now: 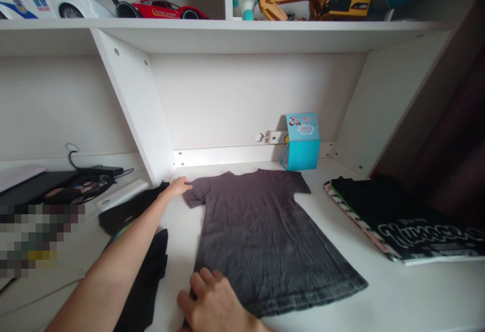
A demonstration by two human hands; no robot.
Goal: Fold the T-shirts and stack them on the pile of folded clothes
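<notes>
From the head camera, a dark grey T-shirt [261,241] lies spread flat on the white tabletop [397,296], neck toward the back wall and hem toward the person. Both sleeves are out to the sides and the body shows no fold, only light wrinkles.

The left hand [178,187] reaches forward to the shirt's left sleeve, fingers resting on or pinching the sleeve's outer edge; whether cloth is actually gripped cannot be told from here. The right hand [212,301] lies at the near hem, at its left corner, fingers loosely curled and pressing down on the fabric, not closed around it.

Judging by how things lie, the shirt has been laid out and mostly smoothed, and no fold has been made: sleeves, sides and length all remain to be turned in.

Just left of the shirt, under the left forearm, lies a heap of black clothes [140,251], unfolded. Well to the right sits a stack of folded clothes [409,221], a black printed one on top. A blue desk calendar [302,142] stands behind the collar. On the shelf above stand a red toy car [159,8] and a yellow toy excavator [314,1].
</notes>
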